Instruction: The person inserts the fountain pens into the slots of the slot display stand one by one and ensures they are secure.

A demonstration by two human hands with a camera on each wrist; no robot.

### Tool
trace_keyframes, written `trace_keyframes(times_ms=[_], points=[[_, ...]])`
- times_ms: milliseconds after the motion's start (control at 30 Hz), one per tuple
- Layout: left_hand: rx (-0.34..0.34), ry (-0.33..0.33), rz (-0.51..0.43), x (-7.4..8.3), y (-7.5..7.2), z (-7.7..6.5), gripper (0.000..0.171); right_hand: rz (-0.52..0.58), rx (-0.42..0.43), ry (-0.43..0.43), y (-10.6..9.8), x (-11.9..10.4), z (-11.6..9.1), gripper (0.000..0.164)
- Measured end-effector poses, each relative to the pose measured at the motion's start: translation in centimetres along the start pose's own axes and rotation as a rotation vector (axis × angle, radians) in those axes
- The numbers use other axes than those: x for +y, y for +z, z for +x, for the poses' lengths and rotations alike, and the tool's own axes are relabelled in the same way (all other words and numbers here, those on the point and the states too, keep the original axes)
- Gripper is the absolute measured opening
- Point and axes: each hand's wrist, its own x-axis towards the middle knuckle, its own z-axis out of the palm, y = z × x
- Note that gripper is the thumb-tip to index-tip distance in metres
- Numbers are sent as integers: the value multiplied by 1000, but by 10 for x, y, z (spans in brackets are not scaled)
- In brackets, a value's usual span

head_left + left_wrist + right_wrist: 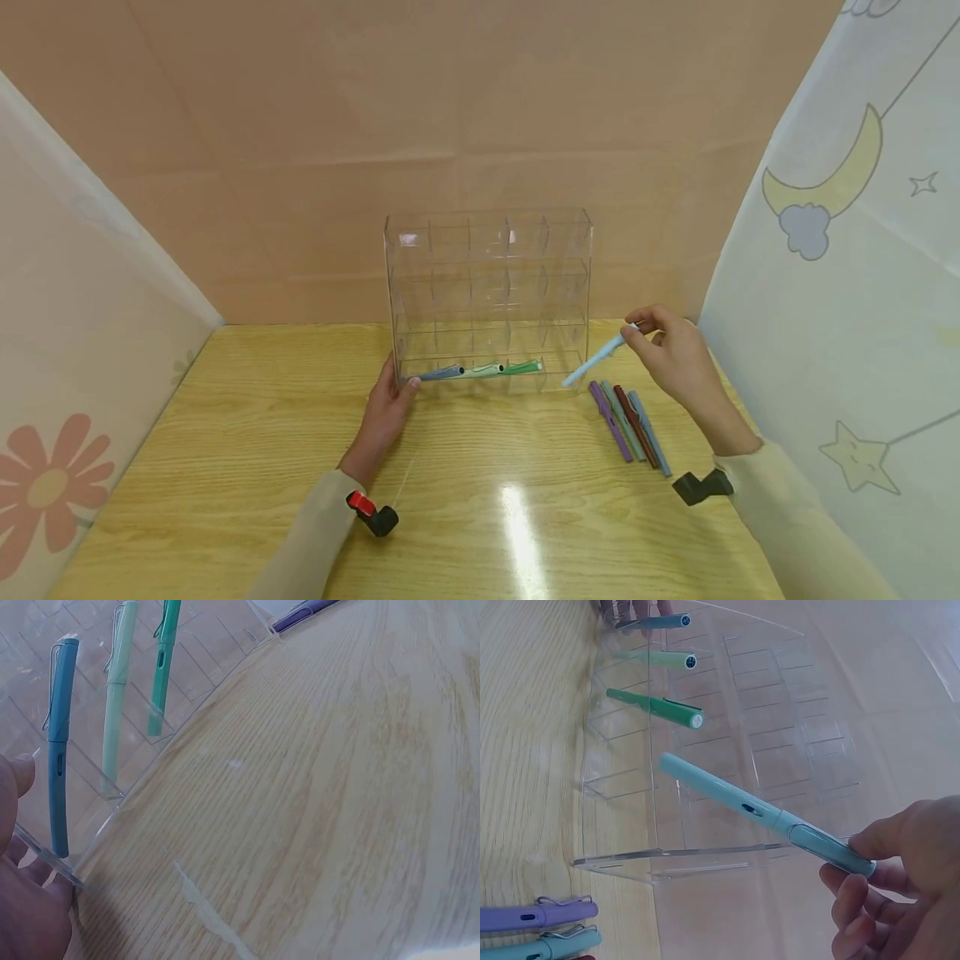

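A clear acrylic rack (489, 319) of small compartments stands upright at the back of the table. Its lower left edge is in the grip of my left hand (387, 410), thumb on one side of the panel and fingers on the other. Three pens lie in the bottom row: a blue pen (60, 750), a pale green pen (116, 697) and a green pen (656, 709). My right hand (669, 354) pinches a light blue pen (731, 799) by its cap end. That pen slants down to the left, its free end in front of the rack's bottom right compartment.
To the right of the rack, a purple pen (611, 422), a grey-green pen (624, 422), a dark red pen (637, 427) and a blue pen (650, 433) lie side by side on the wooden table (480, 533). An orange-brown backdrop (450, 125) rises behind; patterned sheets flank both sides.
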Motion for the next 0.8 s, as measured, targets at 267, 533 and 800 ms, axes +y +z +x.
trace_keyframes(times_ms=[267, 533, 800], points=[[-3, -25, 6, 3, 0, -1, 76, 62, 21, 25, 6, -4, -2, 32], [2, -32, 7, 2, 1, -1, 76, 52, 24, 46, 16, -5, -1, 35], [7, -15, -6, 0, 0, 0, 76, 56, 41, 39, 30, -3, 1, 32]])
